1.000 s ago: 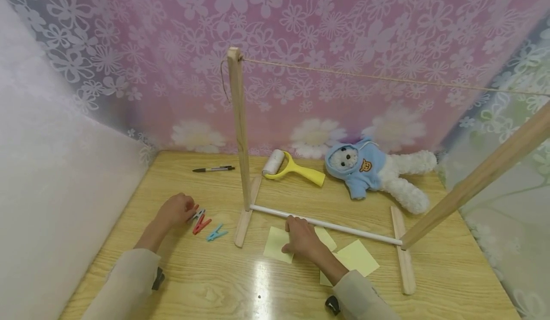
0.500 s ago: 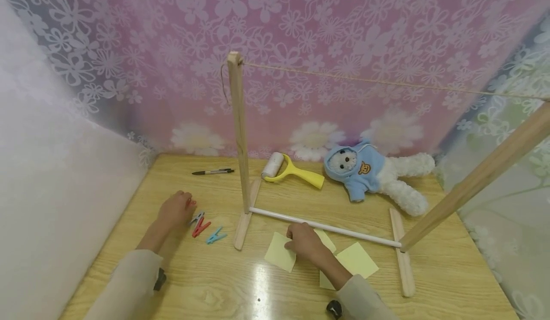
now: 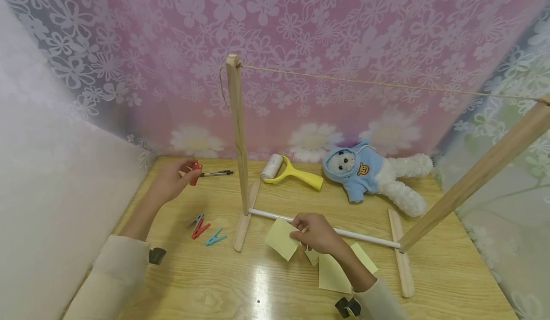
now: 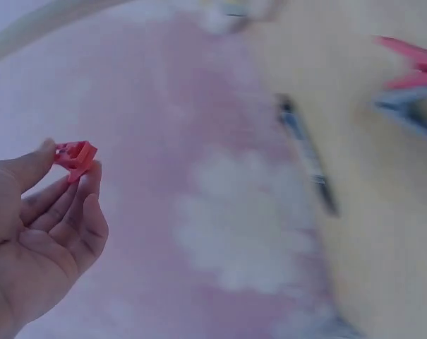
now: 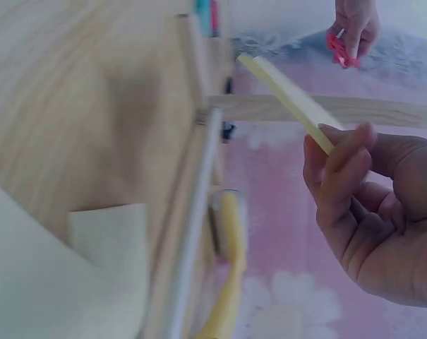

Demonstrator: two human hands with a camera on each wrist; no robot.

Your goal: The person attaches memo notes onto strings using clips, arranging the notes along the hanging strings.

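Observation:
A red clothespin (image 4: 76, 157) is pinched between the thumb and fingers of my left hand (image 3: 172, 181), raised above the table near the pen. My right hand (image 3: 318, 234) pinches a pale yellow paper square (image 3: 282, 239) by its edge, lifted in front of the white rod; the right wrist view shows this paper (image 5: 291, 99) nearly edge-on. More yellow sheets (image 3: 334, 273) lie on the table under the right hand and forearm. Below my left hand lie a grey clothespin (image 3: 196, 219), another red clothespin (image 3: 200, 229) and a blue clothespin (image 3: 216, 237).
A wooden frame has a left post (image 3: 238, 133), a right post (image 3: 477, 172), a white bottom rod (image 3: 365, 236) and a string (image 3: 343, 78) across its top. Behind lie a pen (image 3: 216, 173), a yellow-handled lint roller (image 3: 301, 173) and a plush toy in a blue hoodie (image 3: 361, 169).
My left hand has risen away from the other clothespins with a red clothespin. My right hand has lifted the yellow paper off the table.

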